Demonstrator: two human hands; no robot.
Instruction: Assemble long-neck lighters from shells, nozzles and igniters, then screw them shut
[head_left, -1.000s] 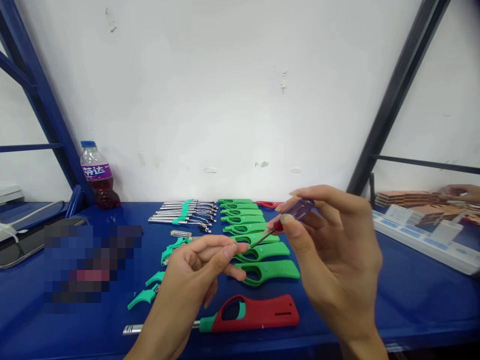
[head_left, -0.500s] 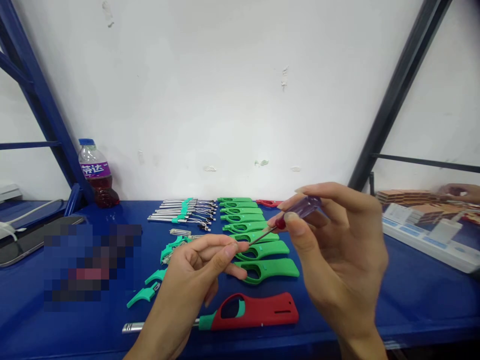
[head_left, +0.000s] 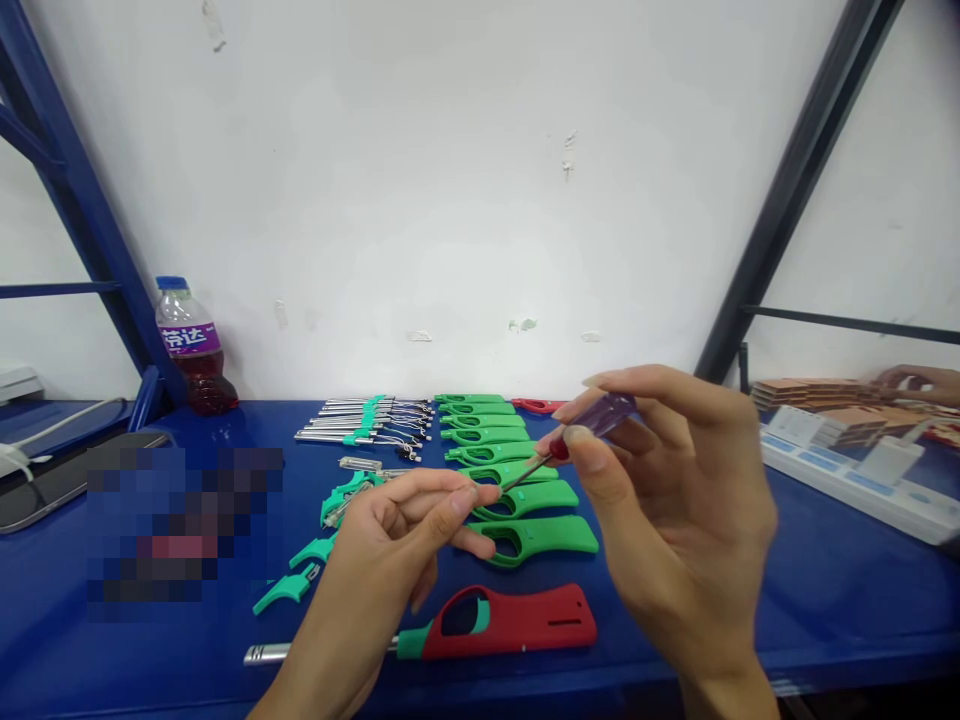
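A small screwdriver (head_left: 600,415) with a clear purple handle and red collar is held in my right hand (head_left: 682,510), thumb against fingers. Its thin shaft slants down left to the fingertips of my left hand (head_left: 409,535), which are pinched together. Whatever lies between those left fingers is hidden. Below my hands lies a red utility lighter (head_left: 517,622) with a green trigger and metal barrel, partly behind my left wrist. Several green lighter handle shells (head_left: 559,537) run in a column behind my hands. Small teal trigger pieces (head_left: 289,590) lie left of my left wrist.
Metal lighter barrels (head_left: 345,425) with wires lie in a row near the wall, by clear parts (head_left: 360,464). A drink bottle (head_left: 196,350) stands back left, near a phone (head_left: 82,480). A power strip (head_left: 855,485) and another person's hand (head_left: 919,382) are at right.
My right hand and the screwdriver have shifted very slightly left. My left hand keeps its pinch in place, and the parts on the table stay put.
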